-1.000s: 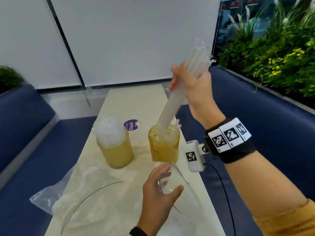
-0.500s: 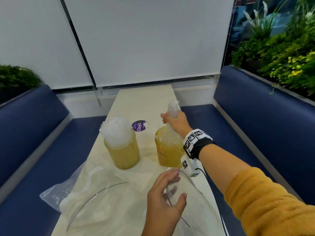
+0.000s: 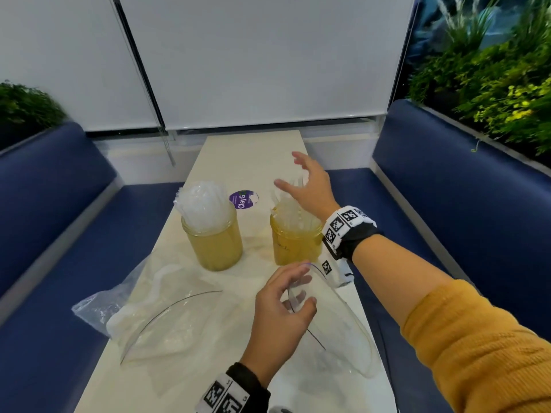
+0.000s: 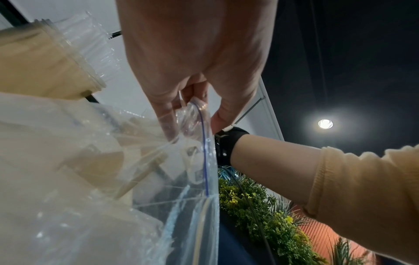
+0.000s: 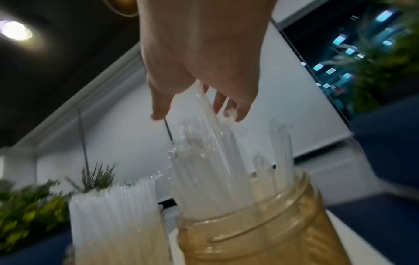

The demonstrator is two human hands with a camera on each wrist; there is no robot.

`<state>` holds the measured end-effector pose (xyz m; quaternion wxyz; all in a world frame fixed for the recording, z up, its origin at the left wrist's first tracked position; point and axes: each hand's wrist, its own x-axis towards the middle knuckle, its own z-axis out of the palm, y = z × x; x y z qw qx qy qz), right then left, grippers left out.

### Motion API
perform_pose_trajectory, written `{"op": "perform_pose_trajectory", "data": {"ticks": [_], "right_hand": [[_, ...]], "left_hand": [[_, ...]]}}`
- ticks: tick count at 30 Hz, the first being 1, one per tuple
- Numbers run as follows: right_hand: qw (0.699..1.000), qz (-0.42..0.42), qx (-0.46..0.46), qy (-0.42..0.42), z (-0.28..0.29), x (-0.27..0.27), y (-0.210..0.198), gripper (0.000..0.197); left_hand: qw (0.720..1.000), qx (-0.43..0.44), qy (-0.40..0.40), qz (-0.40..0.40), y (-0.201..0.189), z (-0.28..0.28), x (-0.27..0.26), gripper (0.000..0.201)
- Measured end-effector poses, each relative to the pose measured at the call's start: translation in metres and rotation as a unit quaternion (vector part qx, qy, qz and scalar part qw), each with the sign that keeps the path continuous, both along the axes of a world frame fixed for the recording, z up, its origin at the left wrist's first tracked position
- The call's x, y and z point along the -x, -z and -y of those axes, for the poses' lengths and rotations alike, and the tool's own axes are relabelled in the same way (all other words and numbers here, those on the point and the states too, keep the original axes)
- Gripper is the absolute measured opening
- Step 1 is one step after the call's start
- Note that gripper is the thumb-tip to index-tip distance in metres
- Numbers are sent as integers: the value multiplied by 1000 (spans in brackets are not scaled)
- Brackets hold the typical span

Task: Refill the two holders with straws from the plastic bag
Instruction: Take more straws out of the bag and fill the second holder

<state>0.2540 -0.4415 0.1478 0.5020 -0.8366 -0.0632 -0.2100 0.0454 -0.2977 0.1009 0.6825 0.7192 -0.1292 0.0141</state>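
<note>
Two amber jar holders stand side by side on the pale table [image 3: 247,156]. The left holder [image 3: 213,248] is packed with clear straws [image 3: 202,204]. In the right holder [image 3: 293,248] [image 5: 254,231] a looser bunch of straws [image 3: 287,204] [image 5: 204,161] leans apart. My right hand [image 3: 290,174] [image 5: 199,111] hovers just over those straw tips, fingers spread and holding nothing. Nearer to me, my left hand [image 3: 301,286] [image 4: 192,114] pinches the open rim of the clear plastic bag [image 3: 167,317] [image 4: 176,179], which lies crumpled on the table.
A round purple sticker [image 3: 243,199] lies on the table between and behind the holders. Blue benches [image 3: 59,234] flank the narrow table on both sides. Planters with greenery [image 3: 492,84] sit behind the right bench. A white blind covers the far wall.
My right hand brought the raised bunch of straws down into the right holder and let go, and now it is open above them. My left hand kept hold of the bag's rim.
</note>
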Motion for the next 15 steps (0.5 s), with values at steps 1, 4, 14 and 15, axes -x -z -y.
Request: {"op": "perform_pose_trajectory", "data": {"ticks": [1, 4, 14, 15], "right_hand": [[997, 18, 70, -6, -2, 1, -1, 61], [941, -60, 324, -74, -4, 3, 12, 48], [940, -21, 340, 21, -2, 44, -8, 38], [940, -8, 339, 43, -2, 56, -16, 34]], "left_hand": [[1000, 1, -1, -2, 0, 0, -2, 44], [1000, 5, 2, -5, -3, -1, -3, 42], [999, -6, 29, -11, -4, -5, -8, 59], [999, -7, 30, -13, -5, -4, -9, 61]]}}
